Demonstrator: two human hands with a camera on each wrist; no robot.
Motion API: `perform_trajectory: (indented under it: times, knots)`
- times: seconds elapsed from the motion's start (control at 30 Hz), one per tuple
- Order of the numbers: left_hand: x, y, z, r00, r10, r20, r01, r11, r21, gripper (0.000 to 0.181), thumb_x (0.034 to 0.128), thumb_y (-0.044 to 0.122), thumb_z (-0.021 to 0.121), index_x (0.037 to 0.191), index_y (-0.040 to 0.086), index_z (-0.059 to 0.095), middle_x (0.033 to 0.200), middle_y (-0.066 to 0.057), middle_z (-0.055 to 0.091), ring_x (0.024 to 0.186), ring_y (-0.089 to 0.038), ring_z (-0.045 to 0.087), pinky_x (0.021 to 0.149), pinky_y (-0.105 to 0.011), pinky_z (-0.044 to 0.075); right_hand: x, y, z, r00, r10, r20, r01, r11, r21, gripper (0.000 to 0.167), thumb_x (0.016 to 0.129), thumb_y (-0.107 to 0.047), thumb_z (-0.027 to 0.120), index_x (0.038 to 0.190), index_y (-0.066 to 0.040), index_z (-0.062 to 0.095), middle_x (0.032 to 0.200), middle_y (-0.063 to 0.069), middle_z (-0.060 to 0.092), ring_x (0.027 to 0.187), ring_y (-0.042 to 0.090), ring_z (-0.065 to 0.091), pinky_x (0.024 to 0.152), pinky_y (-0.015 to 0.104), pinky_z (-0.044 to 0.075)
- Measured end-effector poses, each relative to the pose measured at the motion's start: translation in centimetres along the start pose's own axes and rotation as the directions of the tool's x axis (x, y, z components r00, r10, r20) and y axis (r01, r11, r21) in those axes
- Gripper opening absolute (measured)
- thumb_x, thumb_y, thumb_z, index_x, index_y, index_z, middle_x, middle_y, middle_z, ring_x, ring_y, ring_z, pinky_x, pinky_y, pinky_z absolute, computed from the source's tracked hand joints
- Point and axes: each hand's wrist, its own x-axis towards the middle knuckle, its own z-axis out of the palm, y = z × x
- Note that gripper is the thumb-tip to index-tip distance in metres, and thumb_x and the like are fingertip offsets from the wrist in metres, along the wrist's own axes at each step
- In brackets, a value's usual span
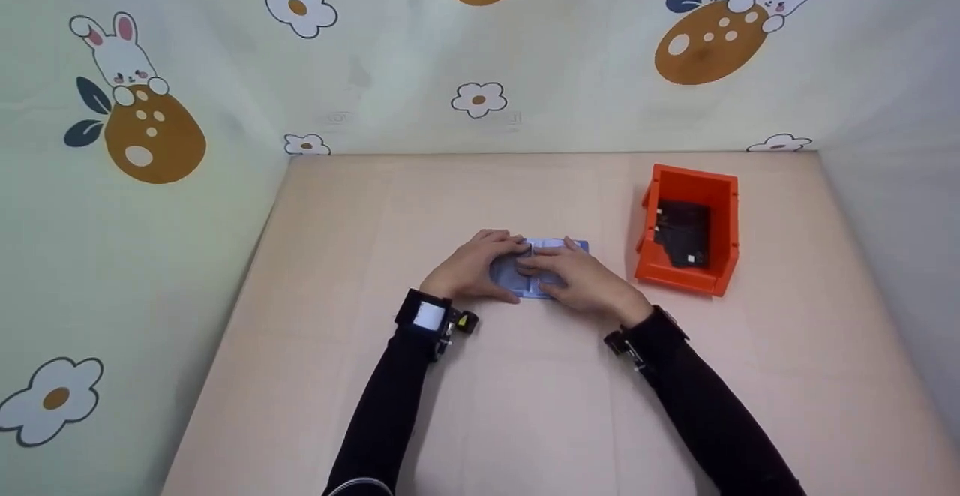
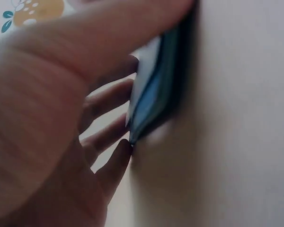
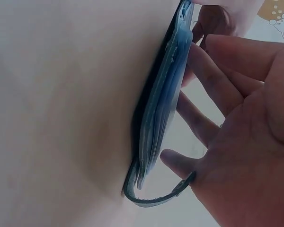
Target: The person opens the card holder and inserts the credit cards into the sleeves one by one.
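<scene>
A blue card holder [image 1: 508,278] lies spread on the table, with clear sleeves [image 3: 173,99] layered inside it. In the right wrist view a strap [image 3: 154,202] curves out from its end. My left hand [image 1: 474,265] holds the left half, thumb along the near edge and fingers towards the far edge. My right hand [image 1: 589,280] rests its fairly straight fingers [image 3: 194,118] on the sleeves of the right half. Both hands partly cover the card holder in the head view.
An orange-red bin [image 1: 682,280] stands to the right of the hands, with dark flat items [image 1: 684,229] inside. The pale table [image 1: 360,211] meets a patterned cloth wall [image 1: 390,53] at the back and sides.
</scene>
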Motion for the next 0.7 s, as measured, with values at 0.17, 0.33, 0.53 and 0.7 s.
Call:
perform_trajectory:
  times: [0.17, 0.33, 0.53, 0.7]
  knots:
    - [0.1, -0.1, 0.0, 1.000, -0.022, -0.005, 0.021, 1.000, -0.007, 0.091, 0.0741, 0.051, 0.091, 0.152, 0.024, 0.054, 0.164, -0.003, 0.043, 0.153, -0.024, 0.033, 0.125, -0.041, 0.031, -0.5, 0.4, -0.6, 1.000, -0.009, 0.003, 0.009, 1.000, 0.006, 0.058, 0.093, -0.007, 0.074, 0.149, -0.014, 0.058, 0.155, 0.012, 0.054, 0.145, 0.034, 0.047, 0.125, 0.057, 0.027]
    - [-0.3, 0.0, 0.1, 0.999, -0.042, -0.014, 0.042, 0.999, -0.018, 0.089, 0.0718, 0.050, 0.093, 0.149, 0.023, 0.058, 0.163, -0.003, 0.044, 0.154, -0.024, 0.033, 0.125, -0.041, 0.031, -1.0, 1.0, -1.3, 0.999, 0.045, 0.008, -0.045, 0.999, -0.002, 0.066, 0.087, -0.007, 0.083, 0.148, -0.012, 0.059, 0.150, 0.012, 0.058, 0.139, 0.035, 0.053, 0.118, 0.053, 0.041]
    - [-0.4, 0.1, 0.3, 0.998, -0.057, -0.019, 0.056, 0.998, -0.038, 0.088, 0.0713, 0.046, 0.094, 0.149, 0.023, 0.058, 0.163, -0.005, 0.044, 0.153, -0.026, 0.034, 0.124, -0.042, 0.033, -2.5, 0.3, -4.2, 0.996, 0.081, -0.045, -0.075, 0.990, 0.118, 0.057, 0.091, -0.012, 0.079, 0.145, -0.010, 0.061, 0.136, 0.013, 0.069, 0.124, 0.034, 0.064, 0.109, 0.055, 0.050]
    - [-0.2, 0.3, 0.2, 0.999, -0.044, -0.029, 0.042, 0.997, -0.063, 0.088, 0.0715, 0.044, 0.095, 0.149, 0.021, 0.058, 0.162, -0.008, 0.044, 0.153, -0.029, 0.035, 0.124, -0.046, 0.034, -5.3, -0.1, -9.2, 0.860, 0.172, -0.481, -0.051, 0.966, 0.253, 0.050, 0.095, -0.011, 0.073, 0.143, -0.015, 0.060, 0.126, 0.008, 0.066, 0.120, 0.023, 0.058, 0.107, 0.042, 0.047]
